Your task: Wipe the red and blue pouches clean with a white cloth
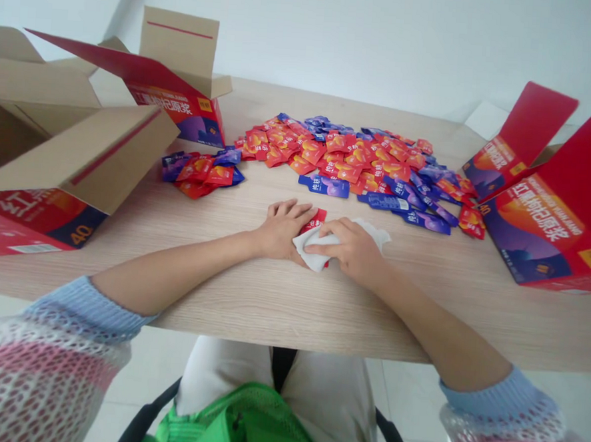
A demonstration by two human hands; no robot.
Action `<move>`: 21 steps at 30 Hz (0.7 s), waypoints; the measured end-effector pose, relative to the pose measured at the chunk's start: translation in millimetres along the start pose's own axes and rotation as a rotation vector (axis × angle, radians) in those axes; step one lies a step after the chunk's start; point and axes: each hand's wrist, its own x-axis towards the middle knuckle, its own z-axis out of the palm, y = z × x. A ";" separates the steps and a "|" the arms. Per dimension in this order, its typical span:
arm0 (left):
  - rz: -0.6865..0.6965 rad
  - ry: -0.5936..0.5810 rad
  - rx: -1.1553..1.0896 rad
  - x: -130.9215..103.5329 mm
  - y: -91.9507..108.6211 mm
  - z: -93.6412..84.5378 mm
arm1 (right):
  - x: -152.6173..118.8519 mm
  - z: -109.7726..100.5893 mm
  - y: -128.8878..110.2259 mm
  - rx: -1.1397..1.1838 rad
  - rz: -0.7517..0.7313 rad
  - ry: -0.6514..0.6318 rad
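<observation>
A red sachet (318,218) lies on the tabletop, mostly covered by a white tissue (318,246). My left hand (285,230) rests on the table at the sachet's left side, its index finger and thumb holding that edge. Bunched in the closed fingers of my right hand (356,248) is the tissue, pressed on top of the sachet. Just beyond my hands spreads a large heap of red sachets (364,155) mixed with blue sachets (325,185). A smaller pile of sachets (203,172) sits to the left.
Open printed cartons flank the work area: a large carton (40,219) at near left, another carton (196,118) behind it, and red cartons (550,223) on the right. The wooden table (250,305) ends just ahead of my lap. A white wall (386,46) stands behind.
</observation>
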 end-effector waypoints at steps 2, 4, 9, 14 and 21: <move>-0.008 0.008 -0.004 0.1 1.0 -0.7 | 1.5 -0.6 2.0 -0.039 0.080 -0.059; -0.001 0.004 -0.007 0.4 2.0 -1.9 | 1.3 -1.2 7.1 -0.080 0.179 -0.074; -0.004 -0.009 -0.037 1.3 2.8 -5.5 | -8.6 0.9 30.9 -0.221 0.340 -0.057; -0.010 -0.024 -0.058 0.9 2.2 -7.3 | -16.7 -4.1 46.2 -0.274 0.314 -0.009; -0.001 -0.009 -0.071 1.3 2.0 -5.1 | -6.5 -13.4 6.2 -0.137 0.208 0.185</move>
